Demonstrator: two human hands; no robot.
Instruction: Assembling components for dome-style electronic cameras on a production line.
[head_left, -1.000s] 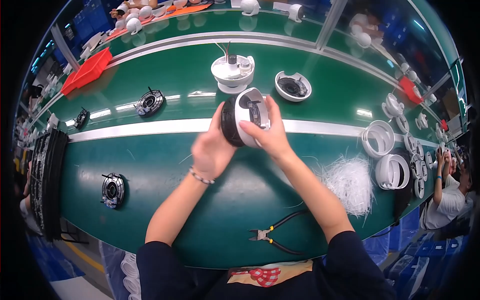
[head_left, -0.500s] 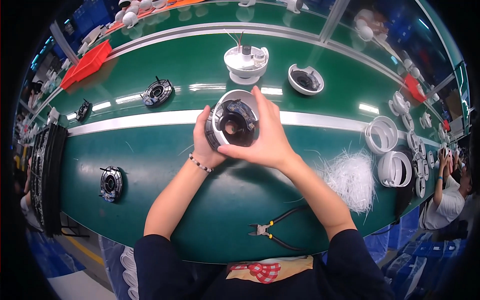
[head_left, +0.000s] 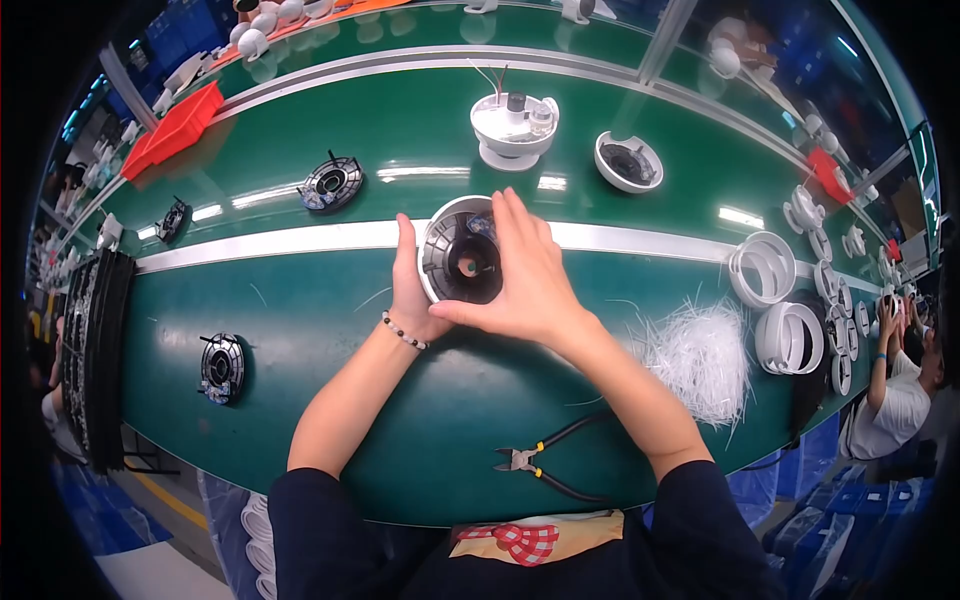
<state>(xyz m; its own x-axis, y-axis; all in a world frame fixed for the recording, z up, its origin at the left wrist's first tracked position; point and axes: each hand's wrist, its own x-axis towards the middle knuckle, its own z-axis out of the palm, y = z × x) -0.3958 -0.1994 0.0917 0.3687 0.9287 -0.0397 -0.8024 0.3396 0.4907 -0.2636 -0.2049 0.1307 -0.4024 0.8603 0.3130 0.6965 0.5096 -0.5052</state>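
Observation:
A round white housing (head_left: 426,240) is held up between both hands above the near part of the green bench. Inside it sits a black ribbed disc (head_left: 447,262) with a round hole in its middle and a bit of circuit board at the top. My left hand (head_left: 411,285), with a beaded bracelet, supports the housing from the left, thumb upright and its other fingers hidden behind. My right hand (head_left: 530,268) grips the right side, fingers over the top rim and thumb along the lower edge.
Beyond a pale strip stand a white base with wires (head_left: 508,133), a white cup-shaped shell (head_left: 630,163) and black discs (head_left: 332,182). Nearer lie another black disc (head_left: 222,367), cutting pliers (head_left: 522,459), a heap of white strips (head_left: 703,362) and white rings (head_left: 790,338).
The black disc now sits inside the white housing's rim, where before it stuck out tilted at the left. Parts beyond the strip have shifted right.

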